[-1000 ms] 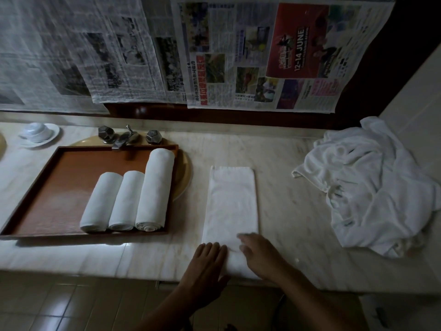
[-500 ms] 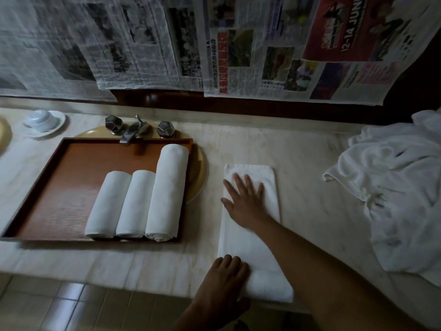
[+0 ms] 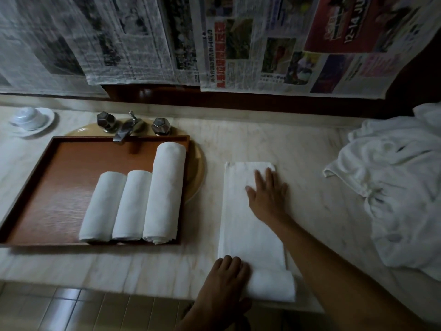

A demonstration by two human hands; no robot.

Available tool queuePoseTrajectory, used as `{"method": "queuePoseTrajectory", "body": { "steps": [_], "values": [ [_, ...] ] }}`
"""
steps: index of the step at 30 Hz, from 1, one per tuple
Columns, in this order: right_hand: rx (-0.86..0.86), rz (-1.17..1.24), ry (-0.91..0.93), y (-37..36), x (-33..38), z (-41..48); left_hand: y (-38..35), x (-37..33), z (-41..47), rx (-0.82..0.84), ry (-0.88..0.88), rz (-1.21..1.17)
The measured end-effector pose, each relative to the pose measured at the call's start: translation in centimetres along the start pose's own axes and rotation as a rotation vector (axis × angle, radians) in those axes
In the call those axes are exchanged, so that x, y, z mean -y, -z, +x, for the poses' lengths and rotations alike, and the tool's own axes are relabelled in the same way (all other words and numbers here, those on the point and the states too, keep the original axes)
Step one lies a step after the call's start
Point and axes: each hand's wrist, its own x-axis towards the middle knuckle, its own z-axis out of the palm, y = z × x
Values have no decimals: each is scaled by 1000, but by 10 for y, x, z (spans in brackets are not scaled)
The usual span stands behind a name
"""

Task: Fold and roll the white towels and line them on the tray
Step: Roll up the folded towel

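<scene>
White towel (image 3: 253, 225), folded to a strip, lies on the tabletop (image 3: 143, 266) centre-right of frame, near end rolled. Left hand (image 3: 226, 275) covers the roll's left end; grip not discernible. Right hand (image 3: 267, 194) lies flat with fingers spread, pressing the far part. Step: rolling. Next move likely needs both hands on the roll with even pressure, then placement on the tray (image 3: 71, 182) beside the three rolls (image 3: 133, 206).

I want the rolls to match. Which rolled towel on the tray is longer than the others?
The rightmost roll, along the tray's right edge: its far end nearly reaches the far rim, the others stop halfway.
</scene>
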Motion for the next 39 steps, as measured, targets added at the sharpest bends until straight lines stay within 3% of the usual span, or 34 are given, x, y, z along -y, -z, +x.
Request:
{"method": "queuePoseTrajectory", "body": {
  "steps": [6, 12, 16, 19, 29, 39],
  "values": [
    [90, 77, -71, 33, -29, 43, 2, -6, -3, -3, 47, -31],
    [-86, 510, 177, 39, -43, -111, 5, -8, -6, 14, 89, -22],
    [44, 381, 376, 18, -67, -217, 0, -7, -9, -12, 88, -21],
    [126, 190, 522, 2, -82, -244, 1, -10, -11, -16, 100, 9],
    [236, 182, 405, 19, -82, -251, 13, 9, -47, 70, 78, -22],
    [233, 423, 279, 27, -80, -254, 12, 15, -71, 24, 239, -393]
  ]
}}
